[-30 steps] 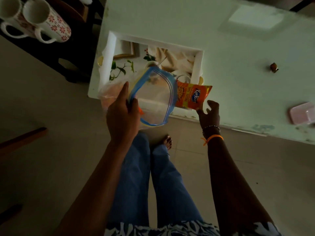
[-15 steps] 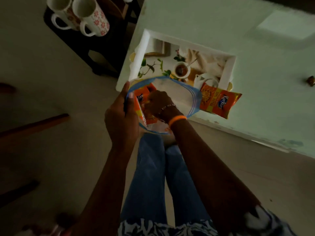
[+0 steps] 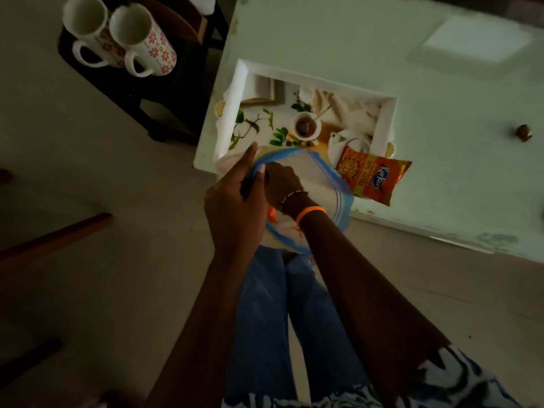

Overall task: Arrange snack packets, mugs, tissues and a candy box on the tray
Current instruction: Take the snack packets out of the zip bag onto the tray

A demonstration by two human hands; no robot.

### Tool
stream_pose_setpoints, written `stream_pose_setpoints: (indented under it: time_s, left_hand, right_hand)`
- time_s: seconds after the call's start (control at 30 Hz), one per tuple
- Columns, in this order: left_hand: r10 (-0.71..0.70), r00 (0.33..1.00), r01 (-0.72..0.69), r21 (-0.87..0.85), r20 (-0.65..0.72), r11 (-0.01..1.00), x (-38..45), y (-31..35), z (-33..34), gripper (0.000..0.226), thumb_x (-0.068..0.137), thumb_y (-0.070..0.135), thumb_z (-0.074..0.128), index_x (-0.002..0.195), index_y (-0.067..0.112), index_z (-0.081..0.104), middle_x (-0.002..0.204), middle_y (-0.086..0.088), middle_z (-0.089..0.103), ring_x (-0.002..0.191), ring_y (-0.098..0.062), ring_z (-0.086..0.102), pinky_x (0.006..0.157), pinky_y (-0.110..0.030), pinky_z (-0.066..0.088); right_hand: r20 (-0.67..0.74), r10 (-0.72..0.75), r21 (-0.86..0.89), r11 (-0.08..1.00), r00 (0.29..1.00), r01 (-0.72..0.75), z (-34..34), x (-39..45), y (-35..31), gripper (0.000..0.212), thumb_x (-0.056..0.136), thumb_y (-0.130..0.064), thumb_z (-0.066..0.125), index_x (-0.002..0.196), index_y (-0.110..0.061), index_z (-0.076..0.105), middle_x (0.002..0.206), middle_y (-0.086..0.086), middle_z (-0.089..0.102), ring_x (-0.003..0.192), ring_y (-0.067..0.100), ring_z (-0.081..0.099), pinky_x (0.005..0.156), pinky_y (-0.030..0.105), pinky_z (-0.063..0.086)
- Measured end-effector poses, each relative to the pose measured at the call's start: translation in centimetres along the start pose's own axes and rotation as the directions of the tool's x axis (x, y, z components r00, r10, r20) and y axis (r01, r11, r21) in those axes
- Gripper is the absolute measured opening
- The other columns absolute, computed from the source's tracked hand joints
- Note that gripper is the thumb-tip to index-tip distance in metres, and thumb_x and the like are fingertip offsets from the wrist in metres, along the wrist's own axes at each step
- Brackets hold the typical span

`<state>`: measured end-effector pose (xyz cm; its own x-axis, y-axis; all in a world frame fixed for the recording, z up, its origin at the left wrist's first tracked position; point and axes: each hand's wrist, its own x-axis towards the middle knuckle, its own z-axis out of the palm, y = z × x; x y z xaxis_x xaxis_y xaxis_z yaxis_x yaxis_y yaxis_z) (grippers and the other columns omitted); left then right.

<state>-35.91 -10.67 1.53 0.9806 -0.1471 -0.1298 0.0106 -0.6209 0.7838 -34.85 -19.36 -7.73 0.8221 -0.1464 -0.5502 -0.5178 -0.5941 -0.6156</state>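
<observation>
A white tray (image 3: pixel 235 107) with a printed picture on its floor lies at the near left corner of the pale green table. An orange snack packet (image 3: pixel 372 178) rests across the tray's near right corner. My left hand (image 3: pixel 232 213) grips the blue-edged mouth of a clear zip bag (image 3: pixel 323 184) just in front of the tray. My right hand (image 3: pixel 281 187) is pushed down into the bag, its fingers hidden; a bit of orange shows inside. Two white mugs (image 3: pixel 117 39) with red flower prints stand on a dark stool at the upper left.
The pale green table (image 3: pixel 338 39) fills the upper right, with a small brown object (image 3: pixel 524 132) on it at the right. The dark stool (image 3: pixel 147 89) stands left of the table. My jeans-clad legs are below the bag, and wooden furniture edges lie at the left.
My right hand left the table edge beside the snack packet and went into the zip bag, reaching deeper now. My left hand keeps holding the bag's mouth.
</observation>
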Motion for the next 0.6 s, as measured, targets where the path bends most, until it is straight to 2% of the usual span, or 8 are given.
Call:
stream_pose_setpoints:
  time_s: [0.07,0.1,0.13,0.23,0.3,0.37,0.47,0.6]
  left_hand:
    - [-0.002,1.000,0.001,0.039,0.023,0.999,0.4,0.7,1.1,0.036,0.089,0.018,0.056,0.125,0.012,0.056,0.124,-0.004,0.061,0.112,-0.003,0.050,0.084,0.010,0.028]
    - [-0.004,0.999,0.001,0.065,0.044,0.998,0.6,1.1,1.7,0.038,0.089,0.020,0.056,0.126,0.013,0.055,0.126,-0.007,0.061,0.116,-0.009,0.051,0.085,0.010,0.025]
    - [-0.005,0.998,-0.002,0.089,0.070,0.996,0.8,1.5,2.2,0.040,0.089,0.023,0.056,0.128,0.013,0.053,0.127,-0.008,0.060,0.119,-0.014,0.051,0.090,0.006,0.026]
    - [-0.004,0.990,-0.013,0.122,0.139,0.992,1.7,2.6,3.9,0.048,0.089,0.027,0.056,0.134,0.014,0.046,0.126,-0.012,0.061,0.120,-0.022,0.055,0.104,-0.028,0.039]
    - [-0.035,0.985,0.012,0.139,0.170,0.990,2.3,3.1,4.7,0.051,0.088,0.024,0.056,0.136,0.015,0.043,0.119,-0.017,0.064,0.113,-0.026,0.058,0.100,-0.038,0.043]
    - [-0.061,0.982,0.029,0.174,0.177,0.984,2.8,3.7,6.1,0.055,0.086,0.017,0.056,0.138,0.017,0.040,0.109,-0.019,0.067,0.101,-0.027,0.061,0.089,-0.029,0.045]
    - [-0.071,0.984,0.034,0.222,0.164,0.974,3.0,3.4,6.4,0.060,0.082,0.008,0.056,0.139,0.015,0.039,0.075,-0.007,0.058,0.075,-0.014,0.050,0.067,-0.013,0.029]
    - [-0.116,0.979,0.069,0.262,0.167,0.963,3.2,3.7,7.6,0.063,0.080,0.007,0.055,0.140,0.019,0.038,0.066,0.002,0.048,0.070,-0.011,0.046,0.063,-0.013,0.027]
  right_hand:
    - [-0.023,-0.005,0.038,0.999,1.000,0.006,-2.3,-1.1,1.3,0.016,0.090,-0.011,0.046,0.078,-0.019,0.052,0.107,0.025,0.062,0.101,0.040,0.057,0.084,0.046,0.044]
    - [-0.035,-0.004,0.086,0.996,0.999,0.007,-3.3,-1.7,2.2,0.009,0.090,-0.010,0.048,0.091,-0.013,0.057,0.110,0.023,0.062,0.103,0.039,0.057,0.086,0.046,0.047]
    - [-0.054,0.024,0.162,0.987,0.998,-0.015,-4.5,-2.5,3.2,0.019,0.090,-0.009,0.050,0.108,-0.006,0.055,0.113,0.021,0.062,0.105,0.035,0.058,0.088,0.046,0.049]
    - [-0.143,0.112,0.507,0.861,0.983,-0.024,-7.5,-5.2,6.0,0.032,0.092,-0.002,0.047,0.123,-0.002,0.044,0.111,0.010,0.058,0.099,0.021,0.061,0.073,0.035,0.057]
    - [-0.268,0.209,0.711,0.701,0.940,0.046,-8.8,-6.6,7.5,0.033,0.092,0.004,0.043,0.124,-0.001,0.042,0.101,0.006,0.057,0.082,0.008,0.064,0.064,0.027,0.057]
    - [-0.371,0.341,0.832,0.536,0.864,0.145,-10.5,-7.6,9.4,0.028,0.092,0.006,0.042,0.118,-0.004,0.045,0.093,0.001,0.060,0.068,-0.003,0.065,0.057,0.021,0.057]
    - [-0.462,0.516,0.881,0.362,0.721,0.305,-11.6,-7.5,10.5,0.021,0.092,0.006,0.042,0.101,-0.011,0.050,0.085,-0.007,0.065,0.072,-0.001,0.064,0.058,0.021,0.058]
    - [-0.485,0.712,0.872,0.437,0.508,0.221,-12.6,-4.2,12.9,0.028,0.090,0.001,0.046,0.118,0.000,0.051,0.109,0.011,0.062,0.094,0.024,0.063,0.071,0.035,0.055]
